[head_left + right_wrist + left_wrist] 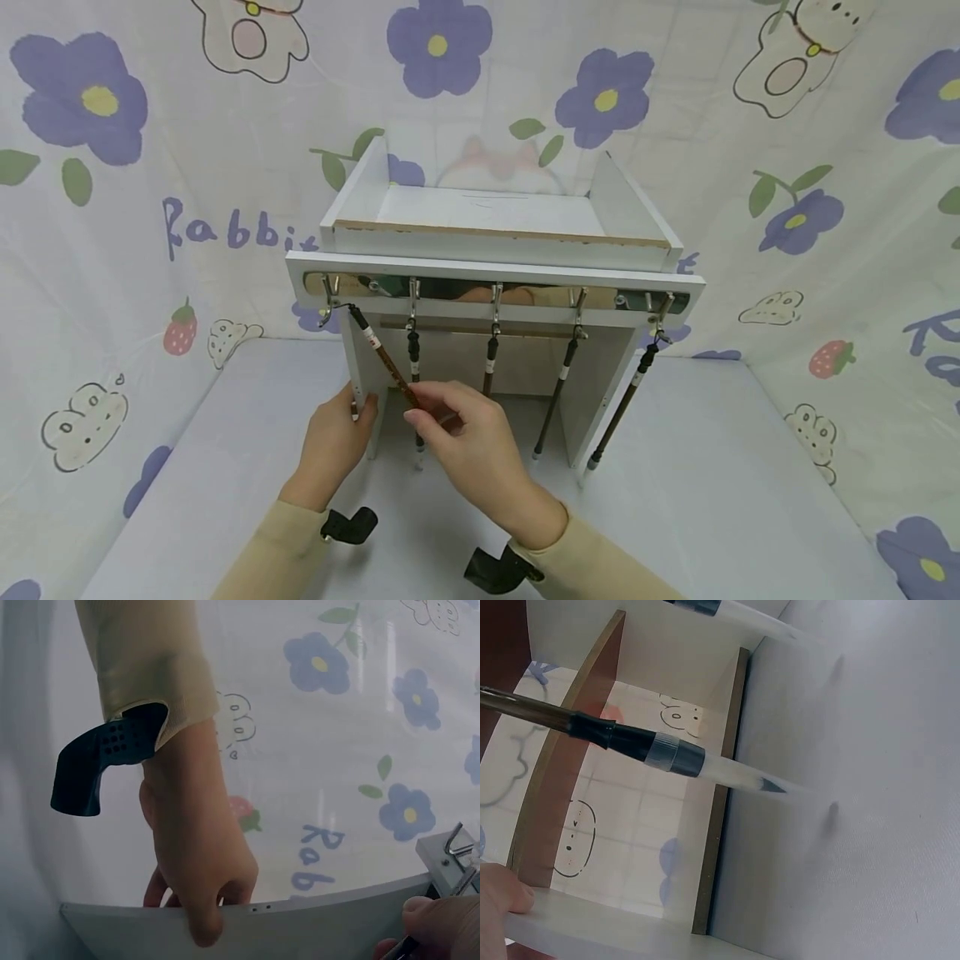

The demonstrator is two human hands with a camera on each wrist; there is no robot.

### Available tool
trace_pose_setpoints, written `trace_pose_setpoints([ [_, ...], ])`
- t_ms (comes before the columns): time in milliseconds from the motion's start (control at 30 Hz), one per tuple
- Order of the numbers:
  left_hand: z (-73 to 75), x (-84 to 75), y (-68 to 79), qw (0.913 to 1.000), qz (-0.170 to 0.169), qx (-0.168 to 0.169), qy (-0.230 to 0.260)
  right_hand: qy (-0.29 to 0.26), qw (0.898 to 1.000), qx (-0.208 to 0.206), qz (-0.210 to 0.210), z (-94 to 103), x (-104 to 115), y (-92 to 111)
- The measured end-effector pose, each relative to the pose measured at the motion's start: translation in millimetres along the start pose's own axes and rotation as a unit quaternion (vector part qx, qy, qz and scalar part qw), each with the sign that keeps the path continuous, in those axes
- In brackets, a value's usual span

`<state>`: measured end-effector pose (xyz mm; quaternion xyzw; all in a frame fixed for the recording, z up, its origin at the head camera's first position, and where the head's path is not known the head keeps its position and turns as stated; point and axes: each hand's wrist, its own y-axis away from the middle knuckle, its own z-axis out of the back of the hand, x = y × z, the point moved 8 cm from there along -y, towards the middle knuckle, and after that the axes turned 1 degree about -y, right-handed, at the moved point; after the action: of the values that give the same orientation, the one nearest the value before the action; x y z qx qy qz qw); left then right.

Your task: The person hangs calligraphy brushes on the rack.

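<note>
A slim brown calligraphy brush (386,358) slants down from the leftmost metal hook (327,298), its cord loop at the hook. Fingertips and thumb of my right hand (480,446) pinch its lower handle; in the right wrist view this hand (448,926) shows at the lower right corner. My left hand (337,442) grips the white shelf's left side panel (135,926), thumb on the near side, other fingers behind. In the left wrist view its thumb (502,896) touches the panel's edge. Another brush (630,742) hangs there, a clear cap over its dark-tipped bristles.
More brushes, including one at the far right (622,408), hang from the other hooks along the rail (495,267). Above it, the white shelf (495,242) has an upper tray with side walls. The pale tabletop (720,467) meets a patterned cloth (750,275) behind.
</note>
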<state>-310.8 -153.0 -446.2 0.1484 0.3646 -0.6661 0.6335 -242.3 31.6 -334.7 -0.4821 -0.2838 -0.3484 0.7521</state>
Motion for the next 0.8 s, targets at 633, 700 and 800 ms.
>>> trace_pose_setpoints([
  [633, 3.1, -4.0, 1.9, 0.9998, -0.018, -0.008, 0.001, 0.084, 0.994, -0.03, 0.059, -0.1, 11, -3],
  [700, 3.5, -4.6, 2.2, 0.9998, -0.019, -0.009, 0.001, 0.091, 0.993, -0.034, 0.06, 0.9, 11, -3],
  [800, 4.3, -5.4, 2.4, 0.9997, -0.021, -0.01, 0.002, 0.102, 0.992, -0.042, 0.062, 2.4, 12, -4],
])
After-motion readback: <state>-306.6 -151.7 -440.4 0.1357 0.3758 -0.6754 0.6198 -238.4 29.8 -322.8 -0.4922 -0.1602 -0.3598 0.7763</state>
